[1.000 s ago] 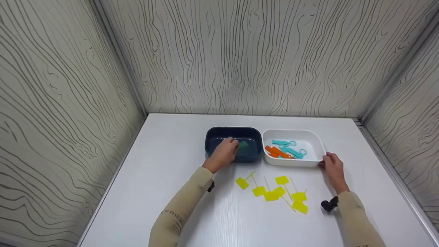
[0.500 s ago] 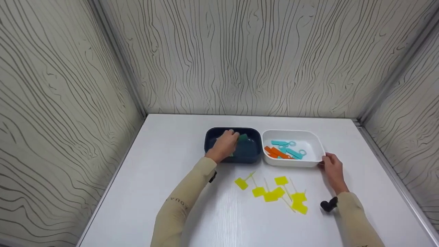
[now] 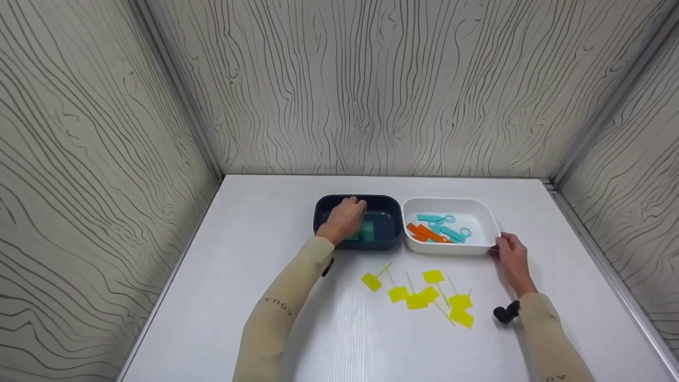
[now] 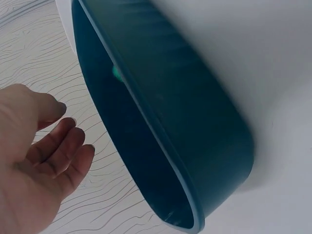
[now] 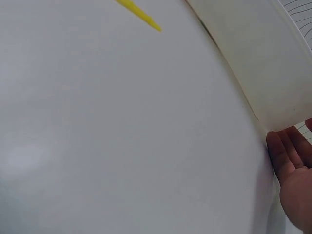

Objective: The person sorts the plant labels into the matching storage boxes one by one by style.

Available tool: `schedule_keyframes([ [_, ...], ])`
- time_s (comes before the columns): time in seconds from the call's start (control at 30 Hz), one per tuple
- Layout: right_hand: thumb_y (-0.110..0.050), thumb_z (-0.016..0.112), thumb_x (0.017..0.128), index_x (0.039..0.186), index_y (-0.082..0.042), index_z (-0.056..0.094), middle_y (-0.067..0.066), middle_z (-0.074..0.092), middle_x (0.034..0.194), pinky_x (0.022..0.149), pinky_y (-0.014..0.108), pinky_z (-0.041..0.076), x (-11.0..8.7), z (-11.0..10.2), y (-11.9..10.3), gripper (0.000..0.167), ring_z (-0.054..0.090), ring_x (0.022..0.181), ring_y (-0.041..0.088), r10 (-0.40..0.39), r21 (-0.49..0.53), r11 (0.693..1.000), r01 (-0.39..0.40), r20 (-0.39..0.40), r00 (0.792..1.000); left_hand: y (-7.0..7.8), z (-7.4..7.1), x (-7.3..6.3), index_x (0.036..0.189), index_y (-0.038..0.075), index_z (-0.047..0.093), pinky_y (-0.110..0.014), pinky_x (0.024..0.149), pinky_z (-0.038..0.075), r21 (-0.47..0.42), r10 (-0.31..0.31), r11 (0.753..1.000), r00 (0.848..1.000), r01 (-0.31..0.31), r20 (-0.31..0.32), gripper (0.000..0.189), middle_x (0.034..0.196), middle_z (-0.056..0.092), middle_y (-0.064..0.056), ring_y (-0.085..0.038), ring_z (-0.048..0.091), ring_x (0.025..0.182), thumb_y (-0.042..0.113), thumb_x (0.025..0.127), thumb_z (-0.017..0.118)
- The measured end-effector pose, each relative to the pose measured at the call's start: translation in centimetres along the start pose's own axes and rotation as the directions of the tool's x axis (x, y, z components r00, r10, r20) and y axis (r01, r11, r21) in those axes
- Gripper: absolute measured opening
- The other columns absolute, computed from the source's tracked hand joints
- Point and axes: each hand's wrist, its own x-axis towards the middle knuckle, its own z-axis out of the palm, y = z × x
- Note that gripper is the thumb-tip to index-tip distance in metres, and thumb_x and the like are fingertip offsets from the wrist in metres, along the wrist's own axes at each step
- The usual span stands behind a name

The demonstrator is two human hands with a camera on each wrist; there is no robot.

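Observation:
My left hand [image 3: 346, 217] is over the dark blue box [image 3: 390, 239]. In the left wrist view, the left hand [image 4: 44, 151] has loosely bent fingers with nothing between them, beside the rim of the dark blue box [image 4: 190, 107]. A green flat piece [image 3: 367, 231] lies inside, partly covered by the hand; a green bit [image 4: 117, 74] shows past the rim in the left wrist view. At its near right corner, the white box [image 3: 480, 225] is held by my right hand [image 3: 513, 260]. The right wrist view shows the right hand's fingers [image 5: 279, 151] against that corner, low down.
Orange pieces [image 3: 427, 233] and turquoise pieces with rings [image 3: 451, 233] lie in the white box. Several yellow tags [image 3: 421, 298] with thin stems are spread on the white table [image 3: 329, 329] in front of the boxes. Patterned walls [image 3: 371, 95] enclose the table.
My left hand has let go of the green piece, which has gone from near the fingertips to the floor of the dark blue box. The right hand stays at the white box.

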Motion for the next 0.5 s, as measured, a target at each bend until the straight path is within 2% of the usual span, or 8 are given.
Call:
schedule_keyframes([
  [0.3, -0.037, 0.032, 0.104, 0.142, -0.002, 0.043, 0.021, 0.054, 0.134, 0.082, 0.009, 0.046, -0.1, 0.0, -0.1, 0.053, 0.053, 0.093, -0.002, 0.005, 0.006, 1.000, -0.005, 0.013, 1.000, 0.2, 0.2, -0.9, 0.112, 0.010, 0.065, -0.034, 0.076, 0.055, 0.007, 0.016, 1.000, 0.999, -0.015, -0.045, 0.019, 0.100, 0.065, -0.008, -0.021, 0.061, 0.089, 0.018, 0.102, 0.051],
  [0.5, -0.039, 0.031, 0.103, 0.143, -0.003, 0.042, 0.020, 0.054, 0.135, 0.082, 0.009, 0.045, -0.1, 0.0, -0.4, 0.054, 0.053, 0.096, 0.002, 0.025, -0.005, 1.000, -0.025, 0.018, 1.000, 0.8, 0.3, -1.8, 0.105, 0.011, 0.065, -0.030, 0.070, 0.052, -0.036, 0.065, 0.997, 0.992, -0.069, -0.110, 0.016, 0.092, 0.063, -0.005, -0.019, 0.056, 0.080, 0.019, 0.101, 0.051],
])
